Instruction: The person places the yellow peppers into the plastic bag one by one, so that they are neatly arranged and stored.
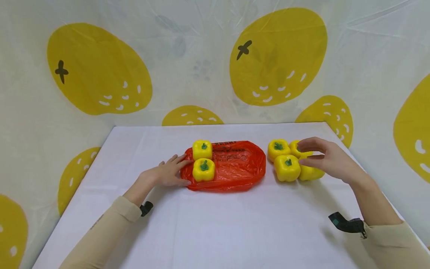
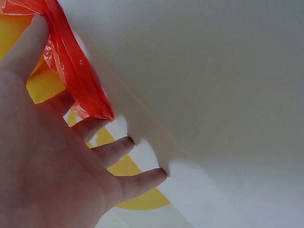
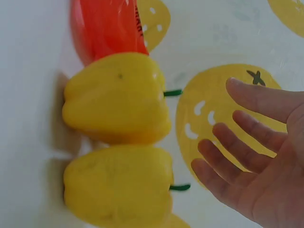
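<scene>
A red plastic bag with dark print lies flat on the white table. Two yellow bell peppers with green stems rest on its left end, one behind the other. My left hand lies at the bag's left edge with fingers spread; in the left wrist view its thumb and some fingertips touch the red plastic. Right of the bag stands a cluster of several yellow bell peppers. Over its right side hovers my right hand, fingers loosely bent, apart from the peppers in the right wrist view.
The white table reaches back to a pale curtain printed with large yellow fruit shapes. A small black device sits at the right wrist, and another black device at the left.
</scene>
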Demonstrator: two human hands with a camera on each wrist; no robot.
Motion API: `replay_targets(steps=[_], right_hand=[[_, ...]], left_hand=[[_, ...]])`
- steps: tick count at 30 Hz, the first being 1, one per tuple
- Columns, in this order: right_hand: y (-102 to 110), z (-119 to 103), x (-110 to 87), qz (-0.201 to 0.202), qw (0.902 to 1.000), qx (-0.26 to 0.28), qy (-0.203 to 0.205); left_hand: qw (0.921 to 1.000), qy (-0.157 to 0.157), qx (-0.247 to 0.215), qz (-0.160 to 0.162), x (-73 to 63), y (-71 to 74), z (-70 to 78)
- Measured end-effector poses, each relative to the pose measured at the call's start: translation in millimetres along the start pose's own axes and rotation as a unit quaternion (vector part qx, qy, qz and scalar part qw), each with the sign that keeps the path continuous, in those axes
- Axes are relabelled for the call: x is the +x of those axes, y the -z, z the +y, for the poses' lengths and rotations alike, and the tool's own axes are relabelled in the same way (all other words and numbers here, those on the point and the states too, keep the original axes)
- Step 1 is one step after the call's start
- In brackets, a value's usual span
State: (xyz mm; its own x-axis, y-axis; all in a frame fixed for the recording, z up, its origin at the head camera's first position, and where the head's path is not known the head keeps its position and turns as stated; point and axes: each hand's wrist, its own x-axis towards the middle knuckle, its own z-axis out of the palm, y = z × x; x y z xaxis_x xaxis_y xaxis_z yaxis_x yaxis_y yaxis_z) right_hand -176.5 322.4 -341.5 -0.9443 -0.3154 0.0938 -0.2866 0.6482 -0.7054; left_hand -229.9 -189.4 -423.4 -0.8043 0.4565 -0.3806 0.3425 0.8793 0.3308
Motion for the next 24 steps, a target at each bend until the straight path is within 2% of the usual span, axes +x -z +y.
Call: replay_targets(steps=[4, 9, 12, 24], right_hand=[[7.5, 12.6, -4.1, 0.01, 0.9993, -0.013, -0.035], [14.6, 27.0, -6.3, -0.022, 0.995, -0.04, -0.088], [16.6, 34.5, -8.2, -0.041, 0.9926, -0.039, -0.108], [13.0, 58.2, -14.0, -0.081, 0.9901, -0.006, -0.115]], left_hand=[[1.0, -0.004, 0.0, 0.002, 1.9, -1.8, -1.4], [1.0, -0.002, -0.009, 0.004, -1.2, -0.4, 0.1], [0.9999, 0.0, -0.01, 0.003, -2.0, 0.3, 1.0], [0.9999, -0.002, -0.01, 0.0, -1.7, 0.3, 1.0]])
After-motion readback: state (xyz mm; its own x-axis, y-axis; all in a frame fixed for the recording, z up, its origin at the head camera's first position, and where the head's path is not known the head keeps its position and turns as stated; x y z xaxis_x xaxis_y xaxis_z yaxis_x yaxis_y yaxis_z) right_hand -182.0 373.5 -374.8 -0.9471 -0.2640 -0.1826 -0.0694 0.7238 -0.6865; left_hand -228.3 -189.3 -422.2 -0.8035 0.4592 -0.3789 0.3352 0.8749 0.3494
